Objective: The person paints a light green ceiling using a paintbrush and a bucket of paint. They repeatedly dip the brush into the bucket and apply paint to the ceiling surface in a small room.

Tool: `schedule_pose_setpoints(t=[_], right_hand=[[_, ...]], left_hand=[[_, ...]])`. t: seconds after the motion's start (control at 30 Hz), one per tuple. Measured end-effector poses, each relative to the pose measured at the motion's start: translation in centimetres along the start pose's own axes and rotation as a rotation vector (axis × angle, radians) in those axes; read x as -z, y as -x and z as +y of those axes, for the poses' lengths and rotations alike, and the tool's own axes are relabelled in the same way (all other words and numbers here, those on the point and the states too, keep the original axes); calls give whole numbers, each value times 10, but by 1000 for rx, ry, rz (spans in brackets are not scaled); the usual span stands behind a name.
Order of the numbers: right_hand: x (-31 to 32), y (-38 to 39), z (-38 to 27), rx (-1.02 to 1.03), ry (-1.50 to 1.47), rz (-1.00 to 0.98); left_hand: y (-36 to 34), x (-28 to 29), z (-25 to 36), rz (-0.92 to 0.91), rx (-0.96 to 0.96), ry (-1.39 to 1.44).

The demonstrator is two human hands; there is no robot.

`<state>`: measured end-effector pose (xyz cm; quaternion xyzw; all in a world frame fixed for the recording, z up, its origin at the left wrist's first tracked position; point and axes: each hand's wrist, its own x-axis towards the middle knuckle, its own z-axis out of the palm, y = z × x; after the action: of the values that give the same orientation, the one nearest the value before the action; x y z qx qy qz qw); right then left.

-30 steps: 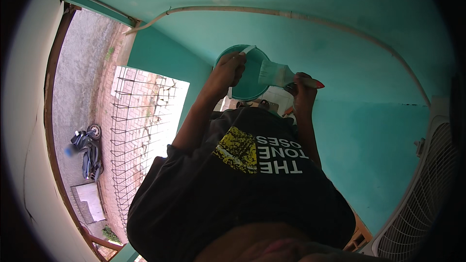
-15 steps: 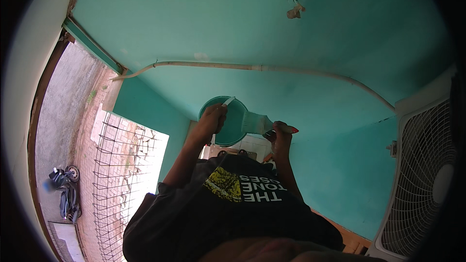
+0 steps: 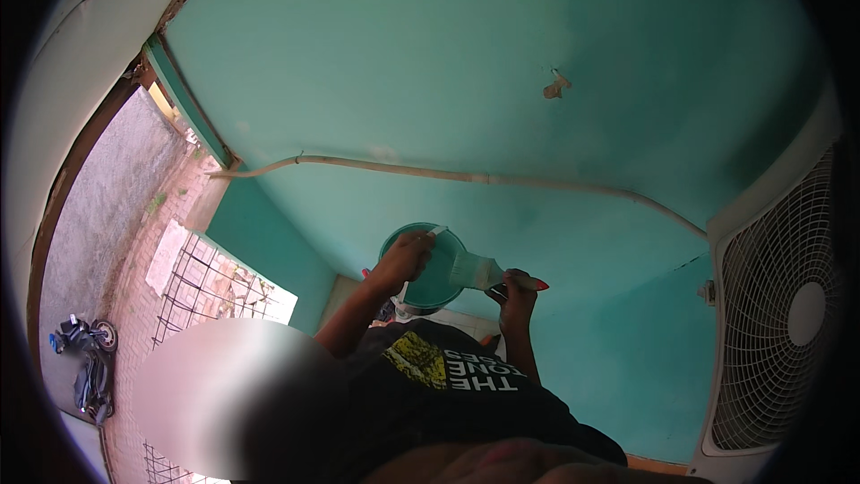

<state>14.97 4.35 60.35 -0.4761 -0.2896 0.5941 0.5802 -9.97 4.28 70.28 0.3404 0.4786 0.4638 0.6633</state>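
My left hand [image 3: 408, 258] grips the pale handle [image 3: 438, 230] of a round teal bucket [image 3: 389, 244], which holds teal liquid, probably paint. My right hand [image 3: 518, 298] is closed on the handle of a wide paintbrush [image 3: 475, 271] with a red tip at its end. The pale bristles reach over the bucket's inside, on its right. I cannot tell whether they touch the liquid. Both hands are in front of my dark T-shirt.
Turquoise walls [image 3: 385, 72] carry a bent pipe [image 3: 484, 180] and a peeling patch [image 3: 555, 83]. An air-conditioner unit [image 3: 770, 323] stands at my right. On the left, an opening shows a wire grid [image 3: 184, 287], paving and a parked motorbike [image 3: 94, 367].
My view has tilted upward, so bucket, hands and pipe sit lower in the picture and more upper wall shows. Both hands keep their holds on bucket and brush.
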Motion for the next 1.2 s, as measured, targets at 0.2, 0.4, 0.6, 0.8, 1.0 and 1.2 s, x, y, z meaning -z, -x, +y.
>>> schedule_pose_setpoints(t=[0.2,0.4,0.6,0.8,1.0,1.2], right_hand=[[7,5,4,-37,-57,11],[2,5,11,-61,-170,-34],[-3,8,15,-96,-199,-57],[1,3,34,75,-47,-114],[-26,11,0,-91,-133,-43],[-115,9,-144,492,84,-262]], left_hand=[[-4,2,-8,-19,-13,-125],[3,4,-2,57,-42,-98],[8,20,-5,-72,-13,69],[17,25,-2,-37,-29,71],[20,40,-6,-27,-83,53],[25,47,4,-38,-50,88]])
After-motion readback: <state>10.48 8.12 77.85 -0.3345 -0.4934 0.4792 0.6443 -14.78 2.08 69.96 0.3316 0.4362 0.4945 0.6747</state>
